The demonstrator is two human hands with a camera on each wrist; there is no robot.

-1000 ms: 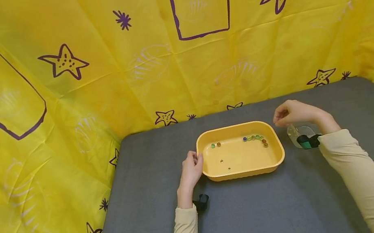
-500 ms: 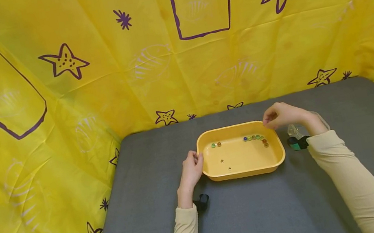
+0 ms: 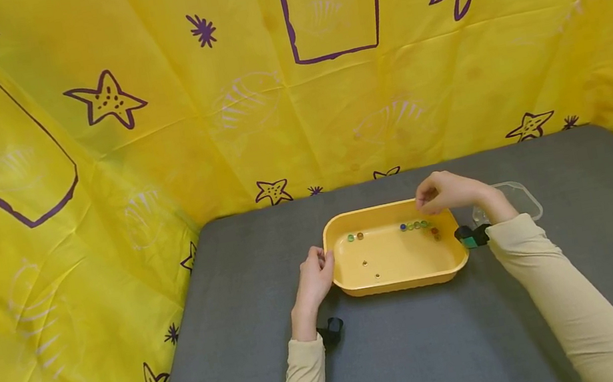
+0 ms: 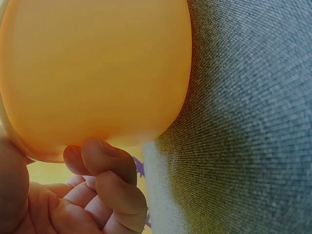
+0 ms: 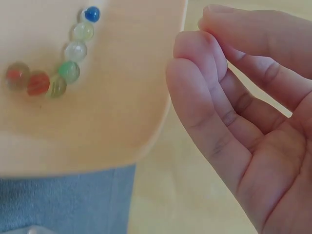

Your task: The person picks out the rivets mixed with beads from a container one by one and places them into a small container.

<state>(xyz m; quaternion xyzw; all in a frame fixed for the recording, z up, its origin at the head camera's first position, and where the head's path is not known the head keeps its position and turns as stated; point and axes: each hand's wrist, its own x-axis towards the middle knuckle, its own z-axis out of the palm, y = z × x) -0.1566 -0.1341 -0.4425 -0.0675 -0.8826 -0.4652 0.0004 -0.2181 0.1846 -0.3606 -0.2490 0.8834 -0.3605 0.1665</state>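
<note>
A yellow plastic tub (image 3: 405, 269) stands on the grey surface. My left hand (image 3: 316, 274) grips its left end, with the thumb at the rim and curled fingers against the outer wall. My right hand (image 3: 445, 191) hovers at the tub's far right rim, thumb and fingertips brought together. No object shows between those fingers (image 5: 195, 92); anything tiny there would be hidden. Several glass marbles (image 5: 68, 71) lie in a bent row inside, among them a blue marble (image 5: 91, 14). A green marble (image 3: 351, 237) and an amber marble (image 3: 360, 236) sit at the far left.
A clear plastic container (image 3: 521, 199) lies right of the tub, partly behind my right wrist. Two tiny ring-like spots (image 3: 365, 264) show on the tub floor. A yellow patterned cloth (image 3: 182, 137) hangs behind and to the left of the grey surface (image 3: 406, 350).
My right hand has moved left from above the clear container to the tub's far right rim, uncovering more of the container. My left hand and the marbles stay put.
</note>
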